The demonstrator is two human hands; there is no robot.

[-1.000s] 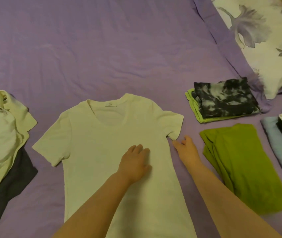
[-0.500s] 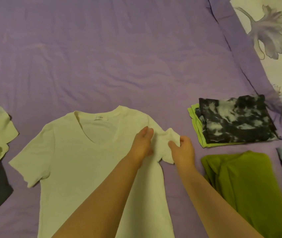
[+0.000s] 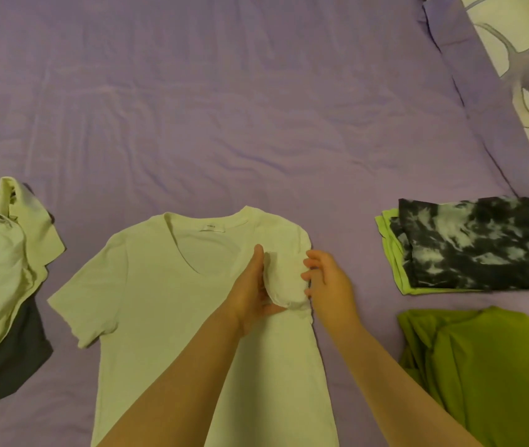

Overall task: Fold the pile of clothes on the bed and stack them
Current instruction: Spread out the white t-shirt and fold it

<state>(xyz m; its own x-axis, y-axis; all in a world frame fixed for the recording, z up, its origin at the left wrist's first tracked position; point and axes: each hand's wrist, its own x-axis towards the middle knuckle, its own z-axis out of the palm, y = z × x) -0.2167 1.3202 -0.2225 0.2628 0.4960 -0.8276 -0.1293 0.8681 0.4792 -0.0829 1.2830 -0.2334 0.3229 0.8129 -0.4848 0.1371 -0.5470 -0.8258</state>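
On purple bed (image 3: 256,91): one spread T-shirt (image 3: 160,301), two hands.

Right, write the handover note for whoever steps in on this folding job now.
Left hand: holds the white T-shirt's right sleeve, folded inward.
Right hand: fingers at that fold's outer edge; grip unclear.
T-shirt lies flat on the purple bed sheet, other sleeve still spread.
Done: tie-dye piece stacked on a lime one; folded green garment below them.
Left: finish this shirt, stack it, then fold the unfolded pile at the left.

Purple-sheeted bed (image 3: 224,108) carries white T-shirt (image 3: 160,301), unfolded heap (image 3: 2,272), 2 folded piles (image 3: 469,250).
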